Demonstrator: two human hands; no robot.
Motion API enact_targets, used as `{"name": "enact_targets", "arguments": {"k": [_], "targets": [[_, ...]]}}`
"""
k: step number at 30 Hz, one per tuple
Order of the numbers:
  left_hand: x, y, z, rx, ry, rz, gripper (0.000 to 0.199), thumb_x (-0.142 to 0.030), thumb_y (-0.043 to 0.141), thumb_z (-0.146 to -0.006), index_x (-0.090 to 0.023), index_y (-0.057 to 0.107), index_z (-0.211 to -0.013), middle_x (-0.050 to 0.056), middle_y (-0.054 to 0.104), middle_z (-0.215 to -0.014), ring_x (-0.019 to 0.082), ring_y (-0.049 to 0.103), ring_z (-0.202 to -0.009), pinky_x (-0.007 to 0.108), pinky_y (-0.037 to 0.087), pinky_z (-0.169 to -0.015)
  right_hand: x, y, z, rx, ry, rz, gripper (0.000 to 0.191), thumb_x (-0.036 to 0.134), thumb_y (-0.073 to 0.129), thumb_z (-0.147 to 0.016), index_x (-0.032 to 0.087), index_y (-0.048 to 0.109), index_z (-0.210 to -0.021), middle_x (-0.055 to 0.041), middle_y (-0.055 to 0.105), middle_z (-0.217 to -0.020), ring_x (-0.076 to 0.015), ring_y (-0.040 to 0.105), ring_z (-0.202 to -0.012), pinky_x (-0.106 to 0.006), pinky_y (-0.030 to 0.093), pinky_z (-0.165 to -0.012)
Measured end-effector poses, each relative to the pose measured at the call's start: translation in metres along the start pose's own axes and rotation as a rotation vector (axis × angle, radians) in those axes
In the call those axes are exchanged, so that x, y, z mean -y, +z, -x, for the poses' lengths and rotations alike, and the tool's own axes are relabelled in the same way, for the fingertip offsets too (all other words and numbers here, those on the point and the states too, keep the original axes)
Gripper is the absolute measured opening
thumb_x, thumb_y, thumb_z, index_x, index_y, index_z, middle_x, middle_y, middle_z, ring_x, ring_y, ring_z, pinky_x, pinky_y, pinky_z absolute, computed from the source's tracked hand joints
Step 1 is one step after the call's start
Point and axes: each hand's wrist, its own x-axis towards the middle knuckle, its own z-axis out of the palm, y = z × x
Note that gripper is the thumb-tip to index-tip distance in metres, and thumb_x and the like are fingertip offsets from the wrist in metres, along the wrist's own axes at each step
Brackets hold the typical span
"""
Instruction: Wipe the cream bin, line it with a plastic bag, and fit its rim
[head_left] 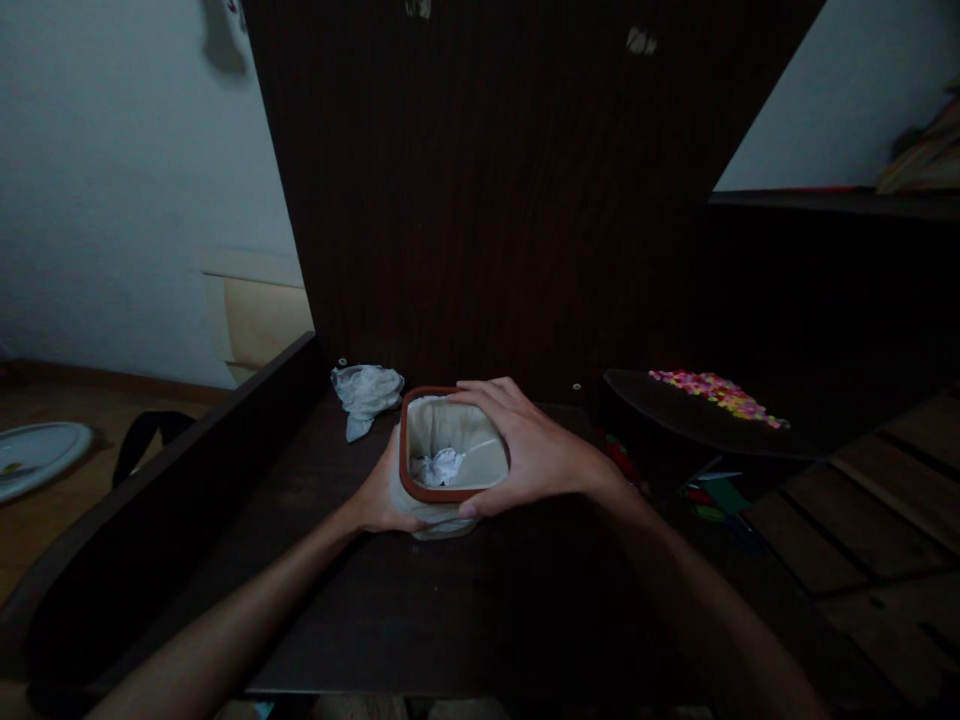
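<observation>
While your left hand curves, half open, around the left side of the small brown-rimmed bin, your right hand spreads wide across its right side, thumb near, fingers far. You hold it between both, a crumpled white bag lying far left.

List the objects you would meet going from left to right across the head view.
Pale rounded dish-like object, black curved strap-like item, cream rectangular wall panel, crumpled white plastic-like bundle, rounded-square bin with reddish-brown rim, cluster of small pink and yellow pieces.
</observation>
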Motion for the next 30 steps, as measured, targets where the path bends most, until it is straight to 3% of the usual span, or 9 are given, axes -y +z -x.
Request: {"name": "enact_targets", "arguments": {"k": [5,13,19,24,27,30], "targets": [[-0.009,0.004,-0.002,0.000,0.002,0.023,0.111,-0.032,0.097,-0.048,-0.023,0.049,-0.147,0.014,0.049,-0.155,0.045,0.035,-0.148,0.058,0.022,-0.126,-0.006,0.010,-0.009,0.069,0.028,0.018,0.105,0.065,0.087,-0.057,0.020,0.050,-0.144,-0.0142,0.051,-0.146,-0.0339,0.043,-0.131,-0.054,0.037,-0.114],[0.013,0.001,-0.001,0.068,0.122,-0.006,0.128,-0.047,0.095,-0.053,-0.020,0.027,-0.158,0.020,0.038,-0.160,0.046,0.034,-0.147,0.064,0.021,-0.124,-0.013,0.008,-0.003,0.105,0.114,-0.066,0.111,0.065,0.089,-0.055,0.017,0.046,-0.146,-0.0173,0.047,-0.150,-0.0345,0.042,-0.135,-0.054,0.035,-0.115],[0.017,-0.002,0.001,0.106,0.145,-0.033,0.128,-0.060,0.090,-0.060,-0.024,0.019,-0.160,0.018,0.034,-0.162,0.048,0.032,-0.148,0.068,0.021,-0.124,-0.014,0.011,-0.007,0.107,0.110,-0.165,0.115,0.061,0.090,-0.056,0.018,0.041,-0.151,-0.0178,0.043,-0.152,-0.0341,0.039,-0.142,-0.052,0.033,-0.120],[0.007,-0.001,-0.002,0.127,0.127,-0.055,0.138,-0.058,0.095,-0.053,-0.031,0.013,-0.161,0.015,0.029,-0.165,0.048,0.027,-0.150,0.067,0.019,-0.125,-0.015,0.013,-0.007,0.124,0.108,-0.146,0.122,0.061,0.092,-0.053,0.016,0.038,-0.153,-0.0197,0.039,-0.156,-0.0356,0.035,-0.145,-0.052,0.030,-0.121],[0.001,-0.004,-0.004,0.156,0.083,0.010,0.147,-0.070,0.091,-0.050,-0.025,0.008,-0.162,0.018,0.021,-0.168,0.050,0.020,-0.153,0.065,0.015,-0.127,-0.015,0.014,-0.006,0.124,0.110,-0.141,0.122,0.061,0.091,-0.054,0.017,0.038,-0.154,-0.0196,0.039,-0.156,-0.0357,0.034,-0.146,-0.053,0.029,-0.121],[0.000,-0.008,-0.004,0.153,0.023,0.091,0.141,-0.091,0.069,-0.055,-0.020,0.014,-0.163,0.018,0.023,-0.167,0.048,0.009,-0.155,0.060,0.006,-0.128,-0.016,0.015,-0.005,0.123,0.120,-0.149,0.122,0.061,0.091,-0.054,0.017,0.037,-0.155,-0.0195,0.038,-0.157,-0.0354,0.033,-0.147,-0.053,0.028,-0.122]]}}
